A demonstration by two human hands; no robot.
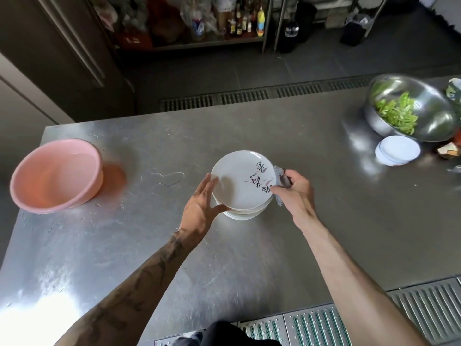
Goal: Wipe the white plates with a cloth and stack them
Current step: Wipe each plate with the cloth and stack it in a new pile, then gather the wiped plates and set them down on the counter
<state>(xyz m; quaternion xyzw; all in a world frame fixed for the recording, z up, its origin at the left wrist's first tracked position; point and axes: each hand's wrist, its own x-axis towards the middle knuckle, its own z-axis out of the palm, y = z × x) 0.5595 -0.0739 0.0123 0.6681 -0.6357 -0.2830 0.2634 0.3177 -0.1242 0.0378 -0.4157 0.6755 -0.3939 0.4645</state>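
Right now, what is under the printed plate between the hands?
A stack of white plates on the steel table; only their rims show. Their faces and count are covered by the top plate.

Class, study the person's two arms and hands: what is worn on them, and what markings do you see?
Both arms are bare, no sleeves in view. The left hand and right hand wear no gloves, and no ring or watch shows. Dark tattoos run along the left forearm to the wrist; the right forearm shows none.
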